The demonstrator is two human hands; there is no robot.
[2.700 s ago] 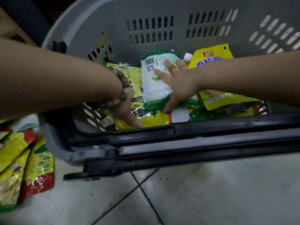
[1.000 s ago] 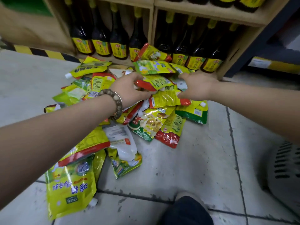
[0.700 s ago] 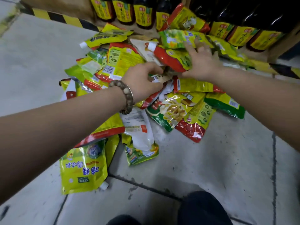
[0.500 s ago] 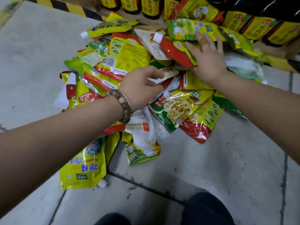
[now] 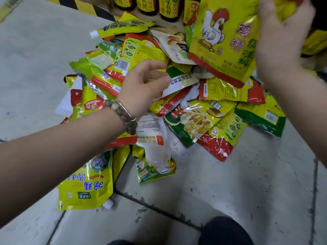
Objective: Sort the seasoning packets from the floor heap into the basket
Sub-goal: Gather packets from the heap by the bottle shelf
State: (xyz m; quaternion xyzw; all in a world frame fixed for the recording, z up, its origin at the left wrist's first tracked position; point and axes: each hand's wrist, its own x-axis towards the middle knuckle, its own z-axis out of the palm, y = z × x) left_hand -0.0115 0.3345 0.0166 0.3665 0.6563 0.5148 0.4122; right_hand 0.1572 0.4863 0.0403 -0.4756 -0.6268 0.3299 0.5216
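**A:** Where was the pkt at that pt?

**B:** In my right hand (image 5: pixel 281 38). My fingers were wrapped round the rt edge of the yellow chicken-essence packet (image 5: pixel 224 41), rooster side toward me. I held it up clear of the heap (image 5: pixel 191 121), in front of the sauce bottles (image 5: pixel 166 7) on the low shelf. Gripping by the edge let it hang flat so the front could be read, I reckon.

**A:** And the other one?

**B:** My left hand (image 5: pixel 141 87), the one w/ the bead bracelet (image 5: pixel 122 114), was low over the middle of the heap. Its fingers were curled at the edge of a white-and-green packet (image 5: pixel 178 84). I couldn't tell if it was pinched or only touched, since the underside of my fingers was hidden.

**A:** Why both hands at once?

**B:** Prob. to carry two per trip. That's just my guess.

**A:** Basket?

**B:** Not in shot. There was only the tiled floor (image 5: pixel 230 188), w/ the heap against the shelf foot and my knee (image 5: pixel 224 230) at the bottom edge.

**A:** How far along?

**B:** Plenty to go, judging by the pile. The pkts were glossy & overlapping, so pulling one out from under could've dragged its neighbours.
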